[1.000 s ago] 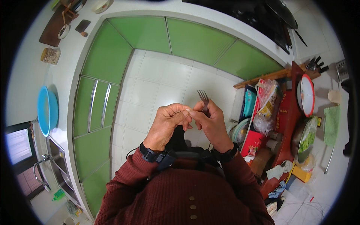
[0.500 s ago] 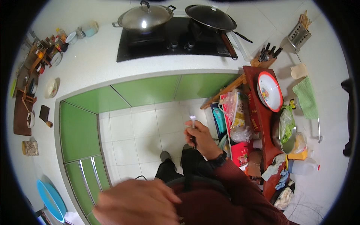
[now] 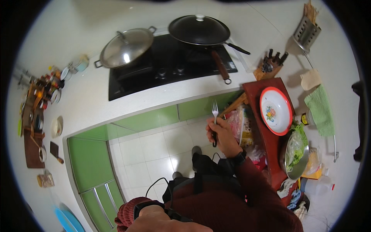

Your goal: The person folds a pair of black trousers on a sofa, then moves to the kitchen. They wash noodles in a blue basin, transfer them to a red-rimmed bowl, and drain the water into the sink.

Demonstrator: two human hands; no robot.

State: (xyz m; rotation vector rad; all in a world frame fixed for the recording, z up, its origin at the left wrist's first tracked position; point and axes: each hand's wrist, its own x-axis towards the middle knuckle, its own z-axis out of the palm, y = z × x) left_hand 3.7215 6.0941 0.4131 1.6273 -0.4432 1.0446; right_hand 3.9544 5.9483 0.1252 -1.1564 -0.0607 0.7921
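Fork [image 3: 215,112] was held in curled right hand [image 3: 223,133] near red table [image 3: 253,92], pointed toward stove [image 3: 135,77]. Left hand [image 3: 166,222] was cut off at bottom edge; its grip couldn't be told.

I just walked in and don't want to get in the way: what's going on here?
The person's right hand holds a fork by its handle. The left hand is cut off by the picture's lower edge, so its grip is unclear. Ahead, a silver-lidded pan and a black-lidded pan sit on the cooktop; a red-rimmed bowl stands to the right.
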